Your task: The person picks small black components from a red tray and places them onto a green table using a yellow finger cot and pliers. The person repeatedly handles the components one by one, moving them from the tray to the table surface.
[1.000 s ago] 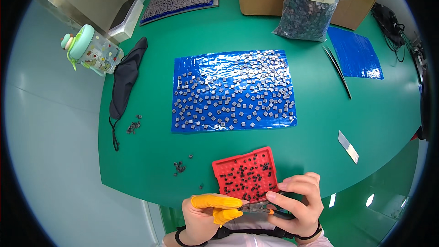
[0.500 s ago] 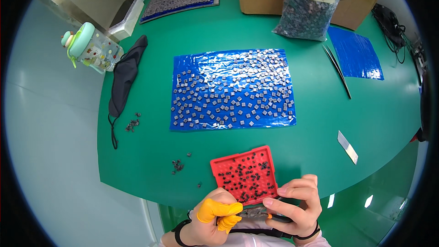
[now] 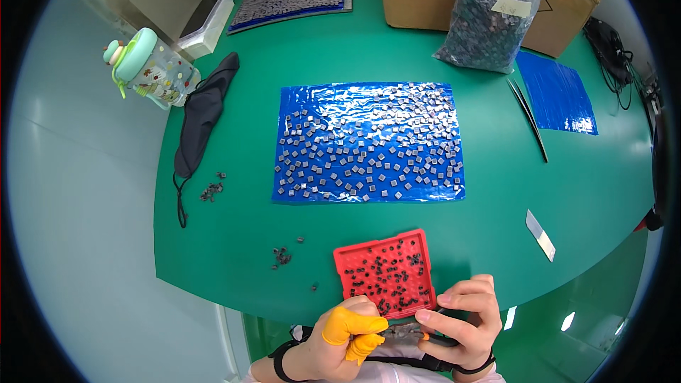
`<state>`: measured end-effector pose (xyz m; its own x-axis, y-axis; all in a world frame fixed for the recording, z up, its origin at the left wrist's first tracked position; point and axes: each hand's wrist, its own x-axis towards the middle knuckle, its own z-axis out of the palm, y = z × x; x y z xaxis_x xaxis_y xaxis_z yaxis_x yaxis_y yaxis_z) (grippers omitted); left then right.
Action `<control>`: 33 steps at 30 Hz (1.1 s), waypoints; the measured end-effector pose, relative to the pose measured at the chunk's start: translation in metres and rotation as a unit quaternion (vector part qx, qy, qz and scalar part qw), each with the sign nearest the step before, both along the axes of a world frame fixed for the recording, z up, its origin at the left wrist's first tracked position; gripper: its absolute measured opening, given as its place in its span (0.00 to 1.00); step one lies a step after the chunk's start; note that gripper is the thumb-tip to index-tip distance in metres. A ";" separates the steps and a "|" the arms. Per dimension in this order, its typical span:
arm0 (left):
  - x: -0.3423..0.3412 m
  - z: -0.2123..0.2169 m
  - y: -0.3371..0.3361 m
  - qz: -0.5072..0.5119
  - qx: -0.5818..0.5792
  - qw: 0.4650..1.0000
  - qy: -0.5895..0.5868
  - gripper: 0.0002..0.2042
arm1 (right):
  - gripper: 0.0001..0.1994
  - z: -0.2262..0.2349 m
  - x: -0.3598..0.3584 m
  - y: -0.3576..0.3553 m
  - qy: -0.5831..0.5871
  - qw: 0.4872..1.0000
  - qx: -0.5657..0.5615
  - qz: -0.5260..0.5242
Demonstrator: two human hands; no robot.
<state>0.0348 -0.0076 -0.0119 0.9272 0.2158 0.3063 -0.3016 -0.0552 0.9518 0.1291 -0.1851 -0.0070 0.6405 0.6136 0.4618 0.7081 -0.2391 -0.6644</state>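
Observation:
At the table's near edge, a shallow red tray (image 3: 343, 258) holds many small black pieces scattered over its dimpled floor. My left hand (image 3: 340, 337) is closed in a pinch just below the tray; yellow finger covers wrap its thumb and forefinger, and whatever lies between the tips is too small to make out. To the right, my right hand (image 3: 464, 319) curls around a dark handled tool (image 3: 438, 340) with an orange part, its fingertips by the tray's lower right corner. The rest of that tool is hidden by the fingers and a blurred greyish object between the hands.
A blue film sheet (image 3: 312, 195) bears many small grey square pieces. Loose dark bits (image 3: 282, 257) lie left of the tray. Around them are tweezers (image 3: 528, 120), a blade (image 3: 540, 235), a bag of pieces (image 3: 489, 25), a cardboard box (image 3: 418, 0), a black mask (image 3: 202, 124) and a bottle (image 3: 159, 74).
The whole view has shifted slightly, so the table's things appear a little further right and lower. Both hands keep nearly the same pose at the tray's near edge.

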 end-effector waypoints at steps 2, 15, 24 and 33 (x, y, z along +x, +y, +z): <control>0.000 -0.002 0.000 0.000 0.001 1.000 -0.010 0.07 | 0.26 -0.001 0.000 0.000 0.003 1.000 0.004 0.009; 0.001 0.001 0.004 0.003 0.095 0.995 -0.023 0.06 | 0.24 -0.005 -0.009 0.006 0.051 0.998 0.040 0.024; -0.006 -0.010 -0.006 -0.002 -0.098 0.995 0.004 0.08 | 0.25 0.006 -0.006 0.005 -0.034 0.999 0.000 0.010; -0.025 -0.011 -0.003 -0.011 -0.246 0.960 0.134 0.05 | 0.27 0.007 -0.007 0.004 -0.045 0.999 -0.004 0.001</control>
